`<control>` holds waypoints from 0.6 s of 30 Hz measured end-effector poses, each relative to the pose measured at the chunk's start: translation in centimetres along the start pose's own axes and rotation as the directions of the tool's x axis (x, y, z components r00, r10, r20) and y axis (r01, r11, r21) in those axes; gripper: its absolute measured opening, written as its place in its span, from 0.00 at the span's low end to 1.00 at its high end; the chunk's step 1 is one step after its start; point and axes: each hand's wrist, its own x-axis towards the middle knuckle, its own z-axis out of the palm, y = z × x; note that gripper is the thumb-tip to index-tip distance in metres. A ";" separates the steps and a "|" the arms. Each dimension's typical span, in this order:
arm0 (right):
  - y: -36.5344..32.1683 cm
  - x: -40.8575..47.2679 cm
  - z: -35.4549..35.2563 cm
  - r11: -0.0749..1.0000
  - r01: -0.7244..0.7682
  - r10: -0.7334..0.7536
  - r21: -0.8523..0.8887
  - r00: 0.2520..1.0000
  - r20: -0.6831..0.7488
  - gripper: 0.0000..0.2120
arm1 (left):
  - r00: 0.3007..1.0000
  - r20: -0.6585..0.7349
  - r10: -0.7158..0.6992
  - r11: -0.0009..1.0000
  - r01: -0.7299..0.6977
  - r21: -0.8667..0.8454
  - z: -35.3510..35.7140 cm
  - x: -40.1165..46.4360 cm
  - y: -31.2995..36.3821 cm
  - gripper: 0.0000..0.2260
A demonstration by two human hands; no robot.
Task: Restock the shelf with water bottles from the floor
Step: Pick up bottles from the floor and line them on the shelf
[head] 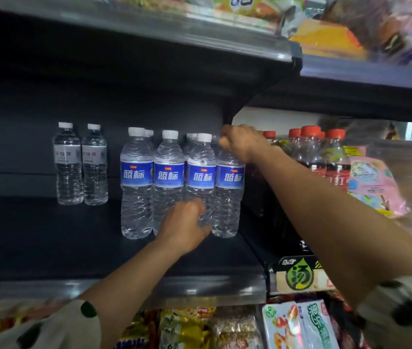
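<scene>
Two grey-label bottles [80,165] stand left on the dark shelf [49,238]; red-cap drinks [310,157] crowd the right. Four blue-label bottles [136,182] stand upright in the front row, caps up, more behind. Left hand [183,226] curls round the third bottle's base [203,212]. Right hand [241,143] grips the rightmost bottle [229,197] at its top

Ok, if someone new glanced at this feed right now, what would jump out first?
Probably the cluster of clear plastic water bottles with blue labels at mid-shelf, with both hands on them: the left hand grips a front bottle low down, and the right hand grips the top of the rightmost one. Next, the red-capped dark soda bottles just right of them.
</scene>
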 end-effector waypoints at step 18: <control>-3.2 -7.1 -3.4 0.992 -0.045 0.036 -0.119 0.996 -0.082 0.22 | 0.999 0.021 0.039 0.995 -0.036 -0.097 -4.8 -2.8 -0.5 0.16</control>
